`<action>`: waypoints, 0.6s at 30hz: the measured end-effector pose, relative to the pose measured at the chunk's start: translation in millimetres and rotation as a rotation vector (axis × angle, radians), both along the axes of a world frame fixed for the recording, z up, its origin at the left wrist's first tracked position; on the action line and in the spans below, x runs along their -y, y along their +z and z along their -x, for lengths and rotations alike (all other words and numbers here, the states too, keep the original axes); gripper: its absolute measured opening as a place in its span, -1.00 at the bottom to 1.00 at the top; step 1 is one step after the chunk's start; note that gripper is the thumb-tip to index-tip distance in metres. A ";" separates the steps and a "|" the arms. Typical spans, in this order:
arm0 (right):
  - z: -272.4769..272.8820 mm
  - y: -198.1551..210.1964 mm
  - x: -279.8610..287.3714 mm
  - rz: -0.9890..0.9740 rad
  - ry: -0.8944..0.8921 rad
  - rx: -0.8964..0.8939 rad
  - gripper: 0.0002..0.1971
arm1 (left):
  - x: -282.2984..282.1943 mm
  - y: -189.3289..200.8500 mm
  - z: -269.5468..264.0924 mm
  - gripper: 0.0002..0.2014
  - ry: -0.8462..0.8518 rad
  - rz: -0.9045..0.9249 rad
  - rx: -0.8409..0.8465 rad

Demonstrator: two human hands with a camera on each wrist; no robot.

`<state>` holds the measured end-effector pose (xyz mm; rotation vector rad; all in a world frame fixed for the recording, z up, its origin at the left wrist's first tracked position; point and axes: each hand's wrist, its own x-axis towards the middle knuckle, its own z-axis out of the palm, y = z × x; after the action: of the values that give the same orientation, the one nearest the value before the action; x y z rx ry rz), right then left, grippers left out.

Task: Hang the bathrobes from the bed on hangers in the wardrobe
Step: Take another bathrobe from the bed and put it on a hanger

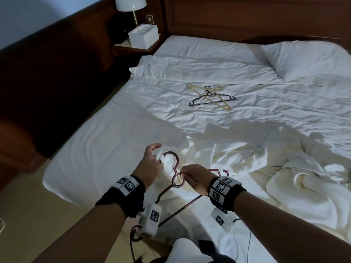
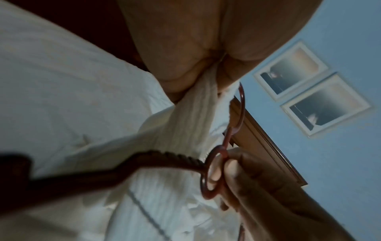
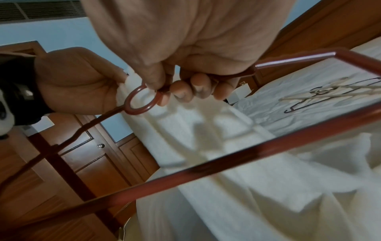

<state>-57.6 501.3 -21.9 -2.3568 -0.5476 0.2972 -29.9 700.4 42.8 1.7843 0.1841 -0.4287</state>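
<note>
A dark red plastic hanger (image 1: 175,168) is held over the bed's near edge, its hook (image 1: 171,156) pointing away from me. My right hand (image 1: 183,174) pinches the small ring (image 3: 140,101) below the hook. My left hand (image 1: 157,158) grips a bunch of white bathrobe (image 2: 195,110) right beside the hook. The rest of that bathrobe (image 1: 212,154) lies crumpled on the bed. Another white bathrobe (image 1: 303,179) is heaped to the right. The hanger's lower bar (image 3: 226,156) runs under my right wrist.
A black hanger (image 1: 195,102) and a cream hanger (image 1: 224,107) lie crossed in the middle of the bed (image 1: 114,130). A pillow (image 1: 307,59) is at the far right. The nightstand holds a lamp (image 1: 131,4) and white box (image 1: 143,36). Wooden panelled doors (image 3: 86,156) stand left.
</note>
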 end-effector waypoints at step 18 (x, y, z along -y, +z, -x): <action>-21.5 6.8 -52.2 -0.078 -0.098 0.159 -0.74 | -62.9 -18.7 -14.9 -0.84 -0.383 -0.073 -0.002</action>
<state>-36.0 553.6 -15.1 -2.3352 -0.5064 0.0427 -15.0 763.3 24.1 1.8945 -0.1463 -0.7033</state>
